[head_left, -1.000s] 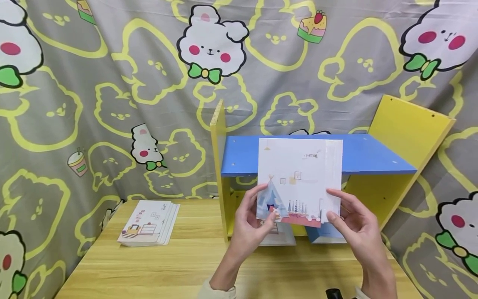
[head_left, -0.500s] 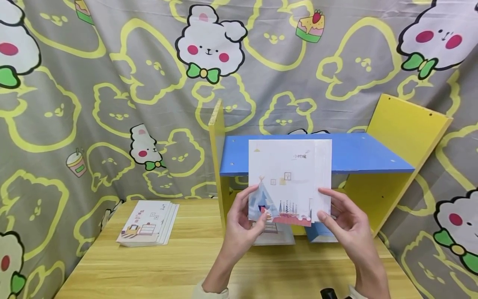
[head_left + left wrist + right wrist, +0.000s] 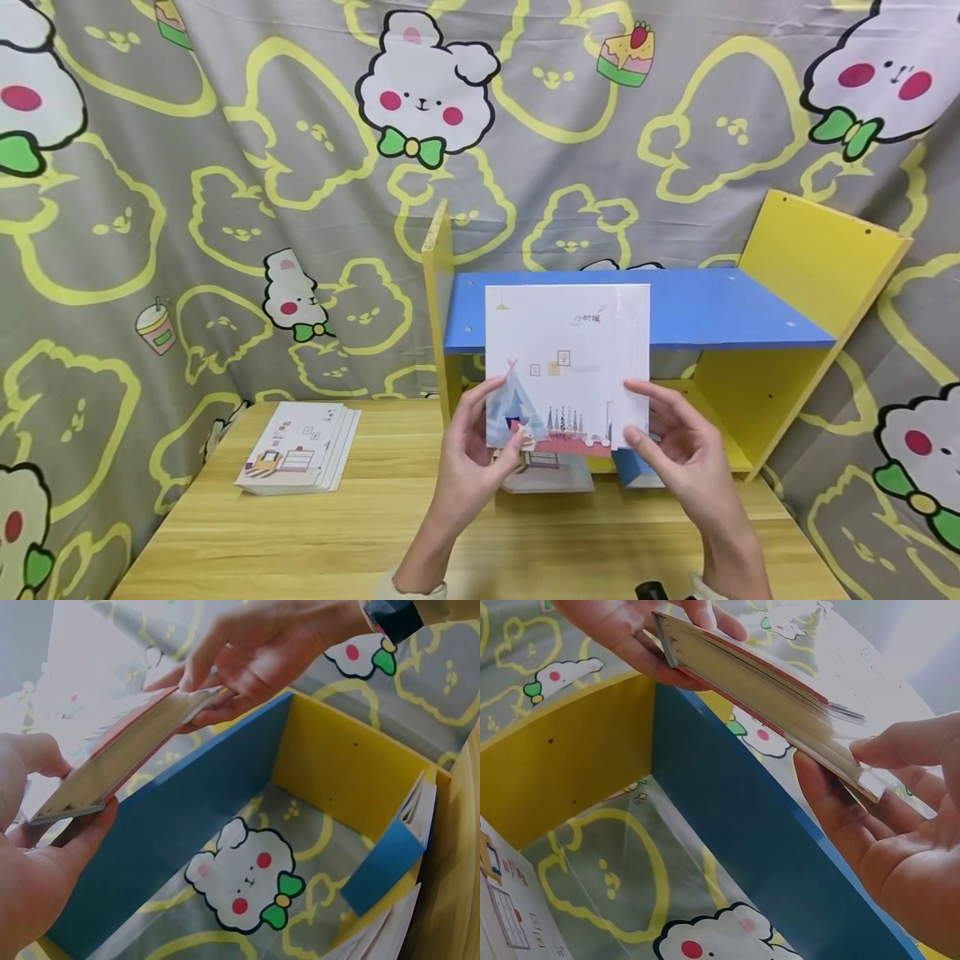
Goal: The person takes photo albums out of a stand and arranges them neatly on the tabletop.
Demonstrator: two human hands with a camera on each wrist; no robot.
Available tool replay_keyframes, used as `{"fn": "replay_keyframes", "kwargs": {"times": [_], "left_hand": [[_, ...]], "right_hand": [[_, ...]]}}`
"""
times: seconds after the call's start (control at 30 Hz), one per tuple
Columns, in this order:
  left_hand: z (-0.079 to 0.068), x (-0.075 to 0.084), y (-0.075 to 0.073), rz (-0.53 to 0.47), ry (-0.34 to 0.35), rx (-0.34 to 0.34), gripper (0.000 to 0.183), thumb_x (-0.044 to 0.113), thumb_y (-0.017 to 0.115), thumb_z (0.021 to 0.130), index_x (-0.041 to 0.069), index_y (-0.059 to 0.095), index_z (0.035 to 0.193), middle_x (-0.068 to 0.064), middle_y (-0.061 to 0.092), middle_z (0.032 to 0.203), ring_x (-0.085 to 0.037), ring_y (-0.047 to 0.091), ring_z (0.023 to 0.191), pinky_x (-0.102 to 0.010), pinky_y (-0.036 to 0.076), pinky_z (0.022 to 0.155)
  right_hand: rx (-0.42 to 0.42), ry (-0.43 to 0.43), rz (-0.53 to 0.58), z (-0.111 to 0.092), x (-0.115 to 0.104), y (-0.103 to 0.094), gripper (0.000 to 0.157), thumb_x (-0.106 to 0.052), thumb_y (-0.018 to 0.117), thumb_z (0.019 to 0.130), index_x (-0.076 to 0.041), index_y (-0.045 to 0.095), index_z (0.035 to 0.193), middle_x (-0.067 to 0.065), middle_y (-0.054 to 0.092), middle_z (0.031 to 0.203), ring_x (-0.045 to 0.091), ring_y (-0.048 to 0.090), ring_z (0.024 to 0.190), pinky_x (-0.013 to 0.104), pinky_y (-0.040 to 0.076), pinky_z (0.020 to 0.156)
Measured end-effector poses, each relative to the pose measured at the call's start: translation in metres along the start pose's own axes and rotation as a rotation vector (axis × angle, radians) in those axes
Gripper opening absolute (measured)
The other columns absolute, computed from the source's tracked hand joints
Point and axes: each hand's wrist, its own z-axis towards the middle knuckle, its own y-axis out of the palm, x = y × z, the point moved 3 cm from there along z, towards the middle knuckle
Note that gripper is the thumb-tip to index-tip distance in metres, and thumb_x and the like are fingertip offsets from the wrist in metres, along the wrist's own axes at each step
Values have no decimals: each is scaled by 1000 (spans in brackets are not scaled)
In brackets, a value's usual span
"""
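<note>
While the white book (image 3: 573, 337) shifts leftward in front of the blue shelf board (image 3: 738, 310), left hand (image 3: 474, 458) and right hand (image 3: 681, 448) keep pinching its opposite sides, so only its position changes: it stays raised above the worktop (image 3: 375, 533).

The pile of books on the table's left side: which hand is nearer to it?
Left. The left hand holds the left side of the held-up book, right of the pile; the right hand holds the book's right side, farther off.
</note>
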Motion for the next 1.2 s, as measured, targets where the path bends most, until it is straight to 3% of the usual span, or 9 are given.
{"fn": "replay_keyframes", "kwargs": {"times": [0.43, 0.7, 1.17, 1.2], "left_hand": [[-5, 4, -14, 25, 11, 35, 68, -20, 62, 88, 0, 42, 150, -24, 54, 139, -22, 60, 107, -28, 60, 84], [-9, 6, -20, 21, 13, 33, 71, -27, 56, 85, -2, 41, 150, -24, 49, 147, -19, 58, 108, -21, 57, 85], [-12, 14, -36, 63, 10, 49, 70, -24, 61, 86, -2, 42, 149, -23, 45, 151, -25, 59, 115, -28, 58, 89], [-12, 15, -37, 69, 9, 50, 70, -24, 61, 86, -2, 42, 150, -23, 44, 151, -25, 59, 115, -29, 59, 89]], "right_hand": [[-65, -59, 2, 4, 2, 13, 55, 18, 56, 96, 6, 46, 148, 10, 60, 144, 21, 66, 120, 33, 58, 91], [-58, -32, -1, 4, 4, 20, 55, 16, 59, 96, 3, 47, 148, 9, 60, 144, 22, 66, 120, 33, 58, 92], [-74, -79, 8, 7, 8, 33, 55, 17, 59, 95, 3, 48, 147, 12, 60, 144, 22, 67, 118, 24, 60, 76], [-74, -78, 14, 7, 9, 34, 56, 17, 59, 95, 3, 48, 148, 12, 59, 145, 23, 67, 118, 27, 60, 82]]}}
